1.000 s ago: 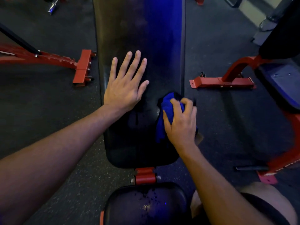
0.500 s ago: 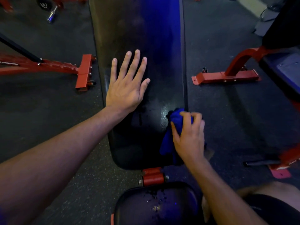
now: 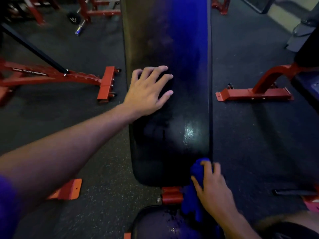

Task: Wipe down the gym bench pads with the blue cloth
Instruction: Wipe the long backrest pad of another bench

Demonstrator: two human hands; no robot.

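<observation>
Right hand, fingers bunching cloth, sits at back pad's near right corner; pad runs straight away. Left hand spread wide, braced farther up.

Red metal frames stand on the dark floor, left and right. A small wheel sits far left.

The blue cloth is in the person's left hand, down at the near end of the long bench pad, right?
Not quite. The head view shows the blue cloth in the right hand, at the long bench pad's near end. The left hand holds nothing.
</observation>
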